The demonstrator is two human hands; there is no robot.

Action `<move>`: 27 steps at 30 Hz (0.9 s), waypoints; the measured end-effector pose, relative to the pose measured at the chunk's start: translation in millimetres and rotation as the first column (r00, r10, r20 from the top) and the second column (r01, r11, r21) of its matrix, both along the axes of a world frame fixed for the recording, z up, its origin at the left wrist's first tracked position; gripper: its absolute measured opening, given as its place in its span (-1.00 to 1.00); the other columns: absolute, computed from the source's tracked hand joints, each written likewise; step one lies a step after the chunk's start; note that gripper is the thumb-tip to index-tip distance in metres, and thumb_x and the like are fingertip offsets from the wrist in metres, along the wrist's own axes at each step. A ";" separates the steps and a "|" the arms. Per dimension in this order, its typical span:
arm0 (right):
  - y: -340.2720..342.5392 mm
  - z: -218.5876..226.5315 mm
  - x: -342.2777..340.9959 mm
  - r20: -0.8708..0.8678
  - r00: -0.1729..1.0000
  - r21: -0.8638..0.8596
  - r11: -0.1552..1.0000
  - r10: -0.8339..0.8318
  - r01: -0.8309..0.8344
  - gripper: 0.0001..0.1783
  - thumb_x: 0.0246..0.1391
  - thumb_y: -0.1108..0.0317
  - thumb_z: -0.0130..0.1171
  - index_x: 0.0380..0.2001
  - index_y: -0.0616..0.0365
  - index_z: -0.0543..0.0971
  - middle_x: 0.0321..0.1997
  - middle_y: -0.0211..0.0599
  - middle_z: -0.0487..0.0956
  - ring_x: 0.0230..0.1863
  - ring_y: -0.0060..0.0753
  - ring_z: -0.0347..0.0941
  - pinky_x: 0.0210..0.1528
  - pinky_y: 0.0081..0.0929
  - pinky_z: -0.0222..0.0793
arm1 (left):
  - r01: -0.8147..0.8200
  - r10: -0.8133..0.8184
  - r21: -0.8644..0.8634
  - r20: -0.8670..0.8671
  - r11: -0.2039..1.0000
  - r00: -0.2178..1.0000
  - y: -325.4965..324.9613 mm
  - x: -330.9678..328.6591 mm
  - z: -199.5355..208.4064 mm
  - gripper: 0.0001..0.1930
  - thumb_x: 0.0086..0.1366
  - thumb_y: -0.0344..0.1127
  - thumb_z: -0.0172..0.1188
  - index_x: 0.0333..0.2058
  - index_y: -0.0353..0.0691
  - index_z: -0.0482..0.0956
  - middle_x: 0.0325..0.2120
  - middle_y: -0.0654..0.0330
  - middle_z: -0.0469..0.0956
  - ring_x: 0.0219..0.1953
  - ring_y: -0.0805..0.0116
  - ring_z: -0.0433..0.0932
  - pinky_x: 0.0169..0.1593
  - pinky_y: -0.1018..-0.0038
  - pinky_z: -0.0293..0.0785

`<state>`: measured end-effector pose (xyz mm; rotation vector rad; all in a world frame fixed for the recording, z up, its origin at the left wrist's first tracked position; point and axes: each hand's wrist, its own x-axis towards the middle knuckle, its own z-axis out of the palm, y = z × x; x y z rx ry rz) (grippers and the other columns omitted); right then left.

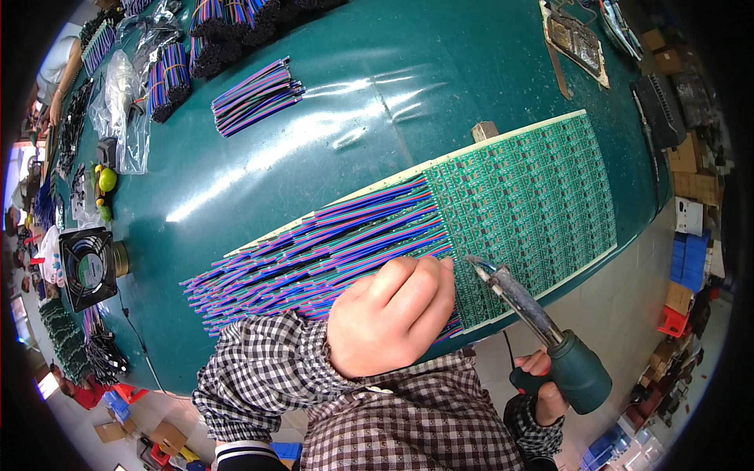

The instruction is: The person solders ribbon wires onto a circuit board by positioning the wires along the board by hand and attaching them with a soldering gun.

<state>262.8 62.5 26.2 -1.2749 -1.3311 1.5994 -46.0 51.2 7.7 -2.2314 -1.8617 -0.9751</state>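
Observation:
A large green circuit board panel [534, 212] lies on the table, covered in rows of small components. Bundles of blue, pink, green and black wires [345, 228] fan out leftward from its wired part. My left hand [393, 314] is closed over the wires beside the board, its fingers bent into a pinch on a wire strip; the fingertips are mostly hidden. My right hand [542, 388] grips the green handle of a soldering gun [577, 369]. The gun's metal tip points at the board just right of my left fingertips; whether it touches is hard to tell.
A loose wire bundle [255, 96] lies farther back, with tied bundles [169, 78] at the far left. A small fan [88, 268] stands at the left edge. A block [484, 131] touches the panel's far edge. A dirty metal tray [577, 43] lies at the far right.

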 end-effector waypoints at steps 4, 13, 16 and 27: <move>2.8 2.5 0.0 -0.021 0.998 -0.022 0.998 -0.052 0.052 -0.10 -0.15 0.07 0.67 0.06 0.47 0.41 -0.36 -0.10 0.64 -0.31 -0.15 0.66 -0.05 0.02 0.68 | -0.005 0.006 0.008 -0.025 1.000 1.000 -1.1 1.2 -0.7 -0.57 -0.16 -0.42 0.29 -0.21 -0.44 0.70 -0.30 0.09 0.58 -0.36 0.27 0.58 -0.35 0.48 0.57; 26.5 -0.7 -8.3 -0.128 0.991 0.065 0.997 0.042 -0.034 -0.21 0.12 -0.10 0.35 0.01 0.51 0.44 -0.28 -0.13 0.52 -0.26 -0.16 0.52 -0.11 0.00 0.66 | -0.016 0.015 -0.009 -0.087 1.000 0.996 -2.0 -2.6 3.7 -0.57 -0.13 -0.40 0.26 -0.20 -0.41 0.71 -0.28 0.09 0.59 -0.34 0.29 0.58 -0.34 0.49 0.55; 43.5 -4.5 -15.2 -0.256 0.966 0.091 0.995 -0.020 0.045 -0.19 0.20 -0.10 0.21 0.12 0.55 0.42 -0.32 -0.18 0.49 -0.29 -0.17 0.48 -0.18 -0.05 0.68 | -0.050 0.049 -0.140 -0.012 0.989 0.999 -13.4 0.0 20.0 -0.59 -0.01 -0.37 0.27 -0.12 -0.34 0.71 -0.15 0.09 0.61 -0.23 0.23 0.62 -0.16 0.38 0.61; 82.6 -7.2 -13.8 -0.282 0.957 0.180 0.976 -0.072 0.127 -0.41 0.44 0.01 -0.02 0.15 0.41 0.40 -0.39 -0.36 0.40 -0.32 -0.52 0.43 -0.36 -0.53 0.63 | -0.380 0.411 -0.207 0.135 0.901 0.901 10.0 -181.5 -23.7 -0.89 0.16 -0.53 0.29 -0.32 -0.25 0.60 -0.33 0.05 0.55 -0.21 -0.01 0.58 -0.13 0.22 0.54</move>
